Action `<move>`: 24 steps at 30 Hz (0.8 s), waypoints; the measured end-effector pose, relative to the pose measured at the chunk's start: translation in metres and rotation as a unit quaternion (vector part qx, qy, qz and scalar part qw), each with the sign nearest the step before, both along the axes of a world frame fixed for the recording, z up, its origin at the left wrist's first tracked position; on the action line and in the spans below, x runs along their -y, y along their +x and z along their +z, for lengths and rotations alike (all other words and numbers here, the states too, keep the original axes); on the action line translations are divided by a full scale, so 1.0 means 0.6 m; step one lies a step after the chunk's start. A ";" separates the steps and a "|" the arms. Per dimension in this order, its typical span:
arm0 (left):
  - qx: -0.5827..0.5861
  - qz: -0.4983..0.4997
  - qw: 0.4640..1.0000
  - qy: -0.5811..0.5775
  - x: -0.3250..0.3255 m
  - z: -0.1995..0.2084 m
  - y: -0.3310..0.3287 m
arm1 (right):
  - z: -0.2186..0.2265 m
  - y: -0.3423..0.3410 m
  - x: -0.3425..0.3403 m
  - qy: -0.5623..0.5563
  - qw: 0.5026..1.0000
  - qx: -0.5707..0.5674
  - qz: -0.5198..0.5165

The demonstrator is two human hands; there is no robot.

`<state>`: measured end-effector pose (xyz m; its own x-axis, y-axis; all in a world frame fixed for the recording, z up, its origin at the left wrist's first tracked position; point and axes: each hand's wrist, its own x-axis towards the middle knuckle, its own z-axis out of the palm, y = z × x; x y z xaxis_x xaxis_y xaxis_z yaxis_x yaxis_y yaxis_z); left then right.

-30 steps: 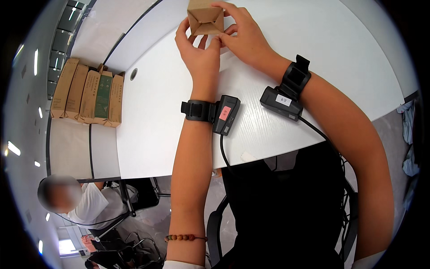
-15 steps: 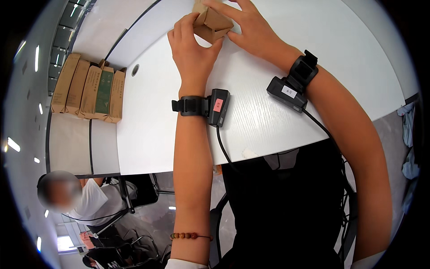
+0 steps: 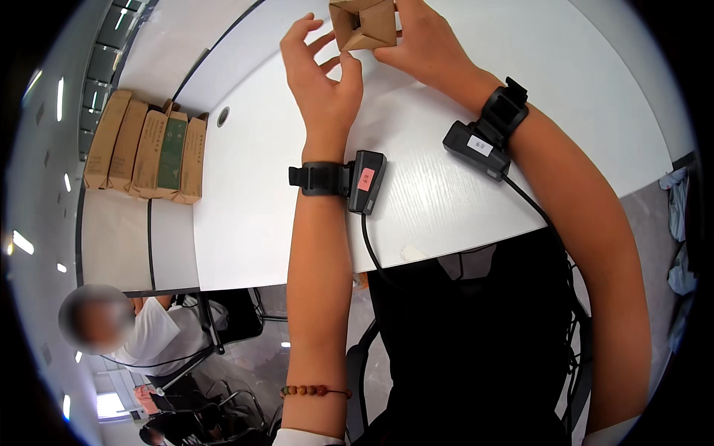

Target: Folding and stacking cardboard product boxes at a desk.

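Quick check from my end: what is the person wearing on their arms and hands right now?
Both hands are bare, no gloves or sleeves. The left wrist carries a black strap with a black box module bearing a small red label and a black cable. The right wrist has a similar black strap and module with a white label, also cabled. A string of brown beads circles the upper left forearm.

The small brown folded cardboard box (image 3: 363,24) was cut off by the picture's top edge, as were the right hand's (image 3: 422,41) fingertips. A seated person in a white shirt (image 3: 152,334) had a blurred face.
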<state>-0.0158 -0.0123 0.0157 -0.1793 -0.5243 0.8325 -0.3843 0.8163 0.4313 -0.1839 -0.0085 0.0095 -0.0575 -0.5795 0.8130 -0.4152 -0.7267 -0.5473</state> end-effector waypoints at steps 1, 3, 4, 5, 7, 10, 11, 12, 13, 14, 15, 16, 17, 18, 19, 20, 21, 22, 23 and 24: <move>0.024 0.011 0.999 -0.048 0.003 0.001 0.004 | 0.001 0.003 -0.001 0.000 1.000 0.000 -0.001; 0.088 0.045 0.991 -0.086 0.003 0.004 0.007 | -0.001 0.006 -0.002 -0.039 0.999 -0.030 -0.014; 0.118 0.049 0.985 -0.112 0.003 0.006 0.004 | -0.004 0.003 0.000 -0.038 0.999 -0.030 -0.015; 0.147 0.054 0.978 -0.139 0.002 0.008 0.000 | -0.006 0.001 0.002 -0.048 0.998 -0.041 -0.019; 0.155 0.081 0.974 -0.141 -0.004 0.014 -0.001 | -0.005 0.002 0.000 -0.059 0.997 -0.052 -0.021; 0.174 0.113 0.965 -0.160 -0.004 0.015 0.003 | 0.000 0.003 -0.004 -0.043 0.997 -0.050 -0.025; 0.165 0.129 0.963 -0.171 -0.001 0.014 0.005 | 0.002 0.004 -0.005 -0.072 0.995 -0.067 -0.033; 0.156 0.146 0.960 -0.182 0.000 0.015 0.007 | 0.005 0.005 -0.005 -0.101 0.991 -0.083 -0.040; 0.156 0.147 0.960 -0.182 0.001 0.015 0.007 | 0.009 0.004 -0.006 -0.102 0.991 -0.083 -0.039; 0.149 0.160 0.958 -0.184 0.002 0.016 0.007 | 0.014 0.003 -0.007 -0.121 0.984 -0.114 -0.057; 0.142 0.172 0.957 -0.186 0.002 0.015 0.007 | 0.016 0.003 -0.007 -0.140 0.977 -0.146 -0.075; 0.142 0.172 0.957 -0.186 0.002 0.014 0.007 | 0.016 0.003 -0.005 -0.140 0.977 -0.145 -0.074; 0.139 0.175 0.958 -0.181 0.000 0.014 0.007 | 0.016 0.004 -0.002 -0.156 0.974 -0.145 -0.079; 0.136 0.177 0.959 -0.175 0.000 0.012 0.008 | 0.017 0.003 -0.001 -0.172 0.971 -0.144 -0.085; 0.136 0.178 0.959 -0.175 0.001 0.011 0.008 | 0.018 0.003 -0.002 -0.172 0.971 -0.144 -0.085; 0.132 0.182 0.958 -0.176 0.002 0.011 0.009 | 0.019 0.003 -0.003 -0.163 0.973 -0.145 -0.071; 0.127 0.187 0.958 -0.177 0.003 0.011 0.009 | 0.020 0.003 -0.005 -0.154 0.975 -0.146 -0.058; 0.127 0.186 0.958 -0.177 0.003 0.010 0.010 | 0.020 0.002 -0.005 -0.154 0.975 -0.146 -0.058; 0.122 0.182 0.962 -0.165 0.003 0.009 0.010 | 0.020 0.000 -0.005 -0.157 0.976 -0.144 -0.038; 0.117 0.177 0.965 -0.152 0.003 0.009 0.011 | 0.020 0.000 -0.004 -0.159 0.977 -0.142 -0.018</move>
